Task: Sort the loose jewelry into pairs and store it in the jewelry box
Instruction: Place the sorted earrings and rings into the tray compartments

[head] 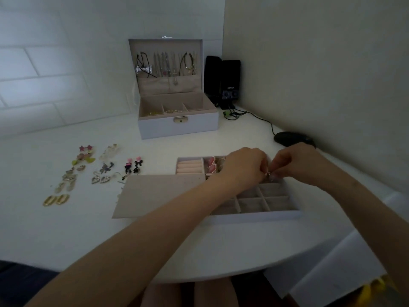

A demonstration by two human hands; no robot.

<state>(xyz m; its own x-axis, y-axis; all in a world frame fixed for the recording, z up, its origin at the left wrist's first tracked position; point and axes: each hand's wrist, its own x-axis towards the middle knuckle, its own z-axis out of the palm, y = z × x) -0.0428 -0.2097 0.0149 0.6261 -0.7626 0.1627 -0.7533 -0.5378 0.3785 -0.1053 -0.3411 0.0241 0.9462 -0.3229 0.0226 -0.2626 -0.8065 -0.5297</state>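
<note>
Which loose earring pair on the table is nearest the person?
The gold oval pair, at the near end of the leftmost column; every other pair lies farther back.

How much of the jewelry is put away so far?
Not much yet. Done: pink earrings lie in a back compartment of the tray, and necklaces hang in the lid of the open jewelry box. In hand: the left hand and right hand both pinch a small silvery piece over the tray. Left: many sorted pairs, like the gold hoops and heart earrings, wait on the table.
</note>
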